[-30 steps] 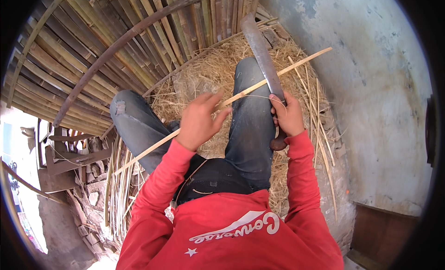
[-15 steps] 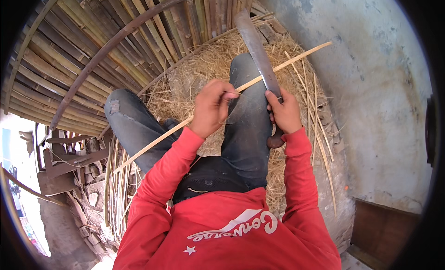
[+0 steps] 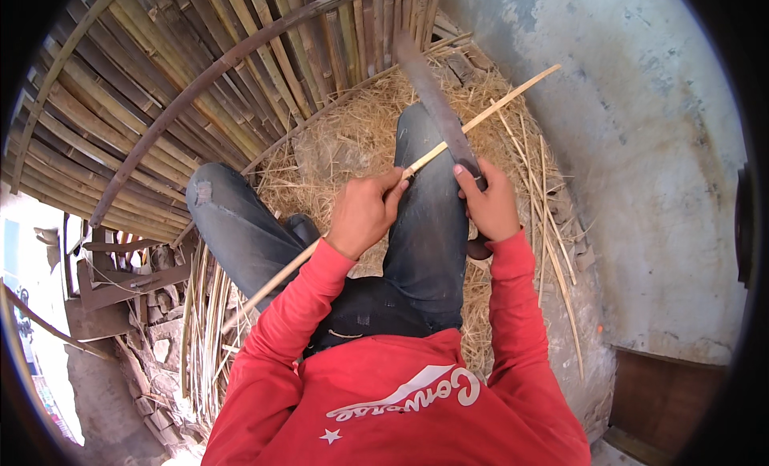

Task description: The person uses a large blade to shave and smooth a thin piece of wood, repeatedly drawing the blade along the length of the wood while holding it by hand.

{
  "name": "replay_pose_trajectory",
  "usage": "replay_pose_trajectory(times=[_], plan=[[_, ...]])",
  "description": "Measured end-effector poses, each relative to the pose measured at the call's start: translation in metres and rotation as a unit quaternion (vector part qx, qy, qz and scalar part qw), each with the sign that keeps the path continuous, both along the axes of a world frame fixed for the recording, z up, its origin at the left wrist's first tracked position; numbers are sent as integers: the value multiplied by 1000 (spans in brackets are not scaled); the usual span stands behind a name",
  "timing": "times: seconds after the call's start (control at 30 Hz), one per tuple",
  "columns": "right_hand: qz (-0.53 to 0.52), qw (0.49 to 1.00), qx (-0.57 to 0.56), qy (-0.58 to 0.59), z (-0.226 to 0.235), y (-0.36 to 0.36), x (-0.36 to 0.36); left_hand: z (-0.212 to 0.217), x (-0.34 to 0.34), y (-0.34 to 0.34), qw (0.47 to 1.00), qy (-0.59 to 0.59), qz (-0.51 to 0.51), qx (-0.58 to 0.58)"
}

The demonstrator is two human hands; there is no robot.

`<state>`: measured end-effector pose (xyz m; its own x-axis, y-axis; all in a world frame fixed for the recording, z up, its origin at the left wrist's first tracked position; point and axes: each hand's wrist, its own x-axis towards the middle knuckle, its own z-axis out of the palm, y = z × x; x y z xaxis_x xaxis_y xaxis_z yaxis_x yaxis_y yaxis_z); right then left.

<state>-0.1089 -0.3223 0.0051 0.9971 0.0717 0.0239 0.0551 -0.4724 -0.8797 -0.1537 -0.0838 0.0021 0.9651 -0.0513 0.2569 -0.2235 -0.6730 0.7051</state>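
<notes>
A long thin bamboo strip (image 3: pixel 513 96) runs slantwise across my lap, from low on the left up to the far right. My left hand (image 3: pixel 366 213) is closed round it near the middle, thumb and fingers pinching it above my right thigh. In my right hand (image 3: pixel 490 200) is a machete (image 3: pixel 432 94) with a long broad blade, gripped by its dark handle with the thumb along it. The blade points away and crosses the strip just past my left hand, seeming to touch it. Its far end is blurred.
A slatted bamboo panel (image 3: pixel 200 82) with curved poles leans at the far left. Shavings (image 3: pixel 320 146) litter the ground around my legs. More cut strips lie on the right (image 3: pixel 553 234) and in a bundle (image 3: pixel 204 330) on the left. A plastered wall (image 3: pixel 641 186) rises on the right.
The strip has slid back toward the lower left, with my left hand still on it. The machete has shifted slightly left, and its blade now looks darker and turned.
</notes>
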Motion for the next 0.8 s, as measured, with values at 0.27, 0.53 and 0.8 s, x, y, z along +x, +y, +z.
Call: replay_pose_trajectory(times=[0.27,0.53,0.8], plan=[[41,939,-198,-278,20,7,-23,-12,4,4,983,77,-47,-162],[79,922,-351,-143,14,6,-21,-21,-2,19,954,170,-91,-228],[89,901,-380,-188,10,3,0,-23,-5,27,945,191,-73,-257]])
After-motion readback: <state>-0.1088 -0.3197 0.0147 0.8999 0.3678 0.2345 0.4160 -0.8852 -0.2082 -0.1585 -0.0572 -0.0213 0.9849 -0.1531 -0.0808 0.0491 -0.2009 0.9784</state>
